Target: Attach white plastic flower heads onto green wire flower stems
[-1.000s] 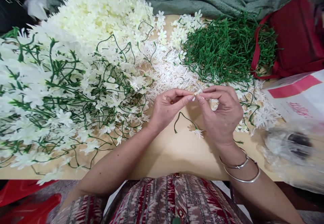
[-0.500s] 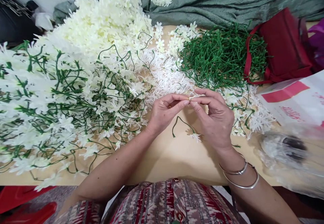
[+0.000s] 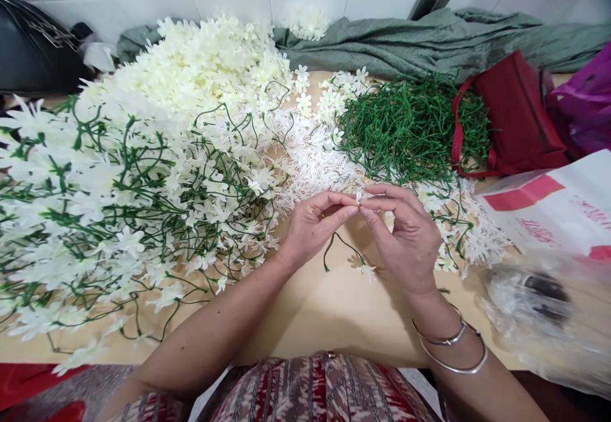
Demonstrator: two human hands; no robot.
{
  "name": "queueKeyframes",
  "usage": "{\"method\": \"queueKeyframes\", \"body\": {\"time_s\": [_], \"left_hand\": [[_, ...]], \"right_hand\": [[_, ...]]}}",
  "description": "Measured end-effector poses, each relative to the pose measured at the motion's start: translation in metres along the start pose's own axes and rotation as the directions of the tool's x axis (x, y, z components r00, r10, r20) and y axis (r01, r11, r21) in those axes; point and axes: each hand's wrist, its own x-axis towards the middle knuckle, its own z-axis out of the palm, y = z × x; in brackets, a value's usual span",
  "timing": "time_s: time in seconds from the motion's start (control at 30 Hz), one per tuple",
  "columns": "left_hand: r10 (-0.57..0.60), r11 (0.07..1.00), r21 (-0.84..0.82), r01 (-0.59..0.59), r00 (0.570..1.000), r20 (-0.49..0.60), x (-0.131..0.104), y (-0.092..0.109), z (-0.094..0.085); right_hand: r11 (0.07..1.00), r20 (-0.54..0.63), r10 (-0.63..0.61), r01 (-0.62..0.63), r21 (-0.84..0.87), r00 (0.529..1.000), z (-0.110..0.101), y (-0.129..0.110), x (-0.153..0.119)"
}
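A thin green plastic stem [image 3: 351, 247] lies nearest me. Past it, my left hand [image 3: 310, 226] and right hand [image 3: 407, 239] pinch a small white petal-like piece [image 3: 359, 197], probably to steady it, with a tangled green plastic heap [image 3: 405, 129] beyond, seemingly within reach.

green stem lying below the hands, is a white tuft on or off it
On: the tuft shows at one end of the stem.
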Motion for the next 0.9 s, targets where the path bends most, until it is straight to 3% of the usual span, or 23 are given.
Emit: {"method": "queueKeyframes", "body": {"time_s": [0.23,0.43,0.57,0.7,0.9], "left_hand": [[-0.031,0.996,-0.078,0.033,0.999,0.02,0.0,0.01,0.0],[-0.091,0.976,-0.195,0.098,0.995,0.047,0.003,0.01,0.0],[-0.096,0.978,-0.185,0.099,0.995,0.026,0.004,0.011,-0.001],[-0.123,0.978,-0.155,0.137,0.988,0.098,0.004,0.016,-0.001],[-0.088,0.983,-0.158,0.098,0.994,0.068,0.004,0.015,0.002]], "right_hand": [[0.922,0.082,0.25,-0.263,0.285,0.965,0.002,0.004,0.0],[0.874,0.131,0.289,-0.317,0.369,0.948,0.004,0.005,-0.001],[0.796,0.192,0.323,-0.376,0.474,0.927,0.008,0.008,-0.002],[0.712,0.223,0.366,-0.426,0.559,0.903,0.008,0.009,0.0],[0.831,0.164,0.308,-0.349,0.433,0.937,0.003,0.009,0.004]]}}
